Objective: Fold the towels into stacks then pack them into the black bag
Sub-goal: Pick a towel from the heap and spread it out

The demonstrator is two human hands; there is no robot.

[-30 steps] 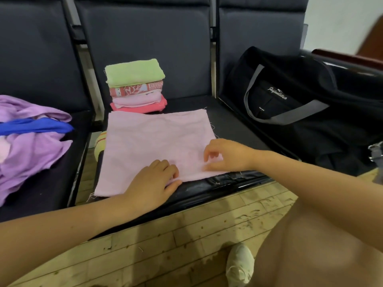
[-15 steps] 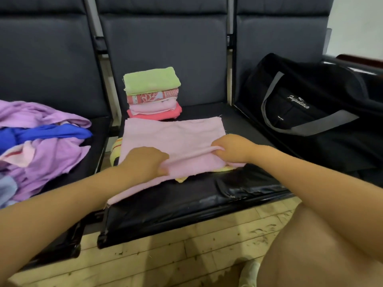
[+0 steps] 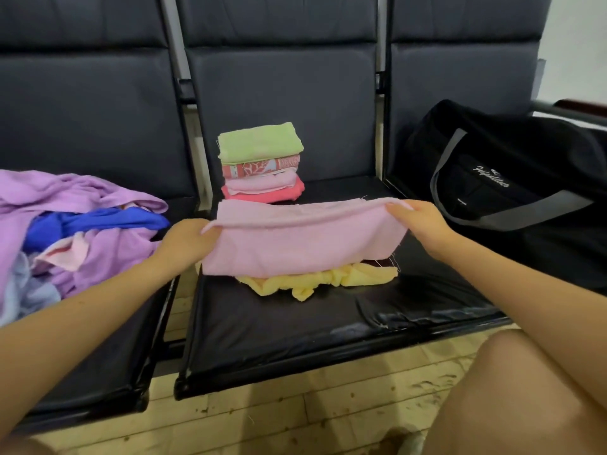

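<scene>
On the left seat lies the unfolded pile, purple and blue, still to do. The left hand pinches the left end of the pink towel; a second ago that towel lay flat on the middle seat, and now its near edge has been lifted and carried toward the stack behind, so the first fold looks half made. A crumpled yellow towel has come into view beneath. The right hand pinches the right end. The bag waits on the right seat.
</scene>
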